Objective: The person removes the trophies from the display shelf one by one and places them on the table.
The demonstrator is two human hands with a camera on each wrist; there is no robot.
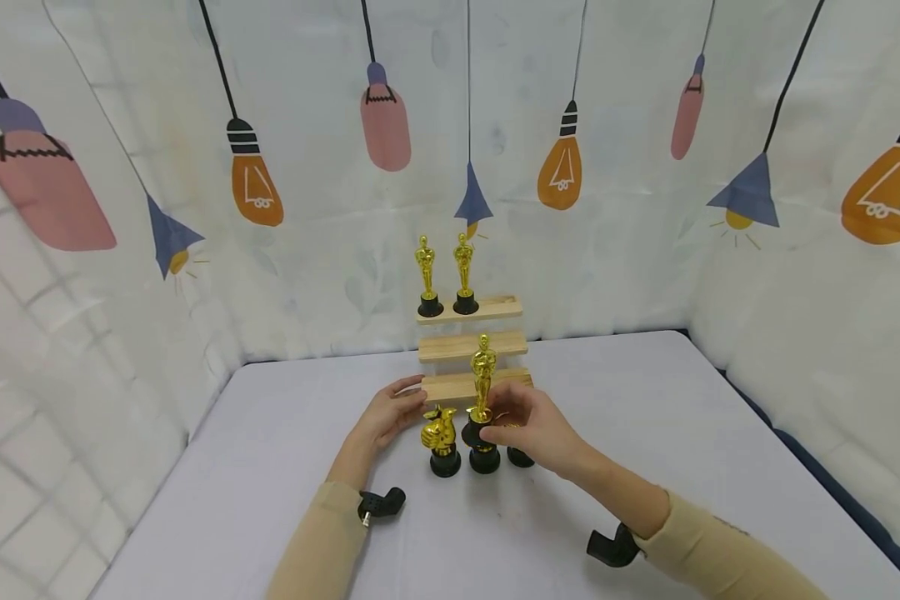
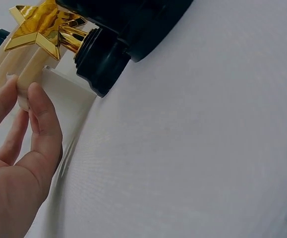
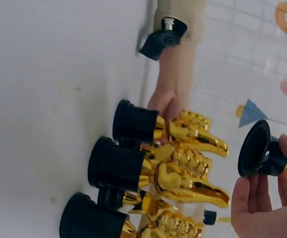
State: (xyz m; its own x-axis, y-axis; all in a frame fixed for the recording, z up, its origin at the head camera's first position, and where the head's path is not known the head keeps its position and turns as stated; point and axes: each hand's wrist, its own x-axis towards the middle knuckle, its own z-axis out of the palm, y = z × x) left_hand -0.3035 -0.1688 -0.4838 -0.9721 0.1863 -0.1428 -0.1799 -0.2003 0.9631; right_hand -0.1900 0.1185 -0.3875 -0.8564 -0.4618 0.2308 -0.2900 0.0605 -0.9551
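A gold figure trophy [image 1: 483, 367] with a black base stands upright in my right hand [image 1: 537, 425], lifted above the table. The right wrist view shows the fingers around its flared black base [image 3: 277, 161]. My left hand [image 1: 390, 414] is at the left end of the three-tier wooden display stand [image 1: 450, 387], pinching the edge of the lowest board [image 2: 27, 82]. Between the hands stand gold thumbs-up trophies [image 3: 183, 183] in a row. Behind them is a gold star trophy [image 2: 41, 29]. My right hand partly hides the rightmost trophy.
Two more gold figure trophies [image 1: 425, 271] stand at the left of the stand's top board [image 1: 498, 307]. A white cloth covers the table [image 1: 270, 467]. Behind it hangs a curtain [image 1: 307, 275] printed with lamps.
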